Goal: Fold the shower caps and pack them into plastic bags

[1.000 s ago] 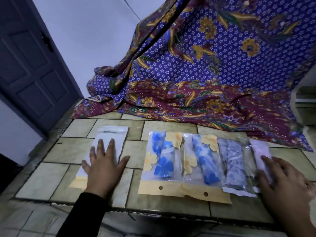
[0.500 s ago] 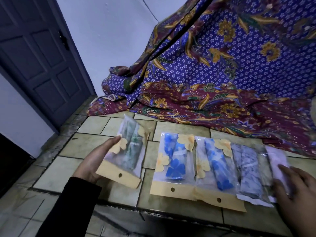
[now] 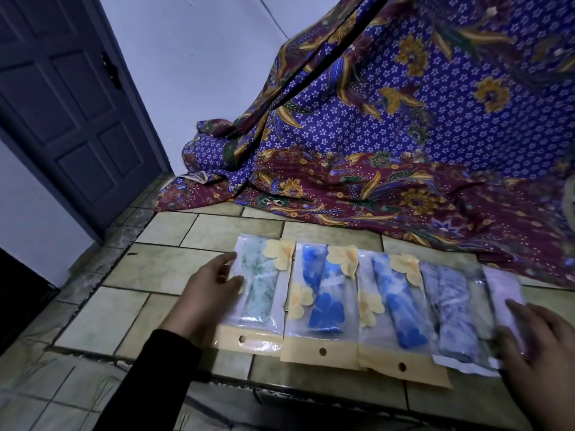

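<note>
Several packed plastic bags lie side by side on the tiled floor (image 3: 174,269). The leftmost bag (image 3: 259,293) holds a pale green folded shower cap. Beside it lie two bags with blue flowered caps (image 3: 322,303) (image 3: 395,309), then a grey-blue patterned one (image 3: 449,315) and a pale pink one (image 3: 502,290) at the right end. My left hand (image 3: 207,293) rests with relaxed fingers against the left edge of the green bag. With fingers spread, my right hand (image 3: 538,353) lies flat on the pink bag and the grey-blue bag's edge.
A purple and maroon floral cloth (image 3: 404,135) hangs and spreads over the floor behind the bags. A dark panelled door (image 3: 68,98) stands at the left. The tiled platform drops off at a front edge (image 3: 217,377) just below the bags.
My left hand picked up the leftmost bag, turned it face up and set it down next to the blue bag. My right hand stayed on the right-end bags.
</note>
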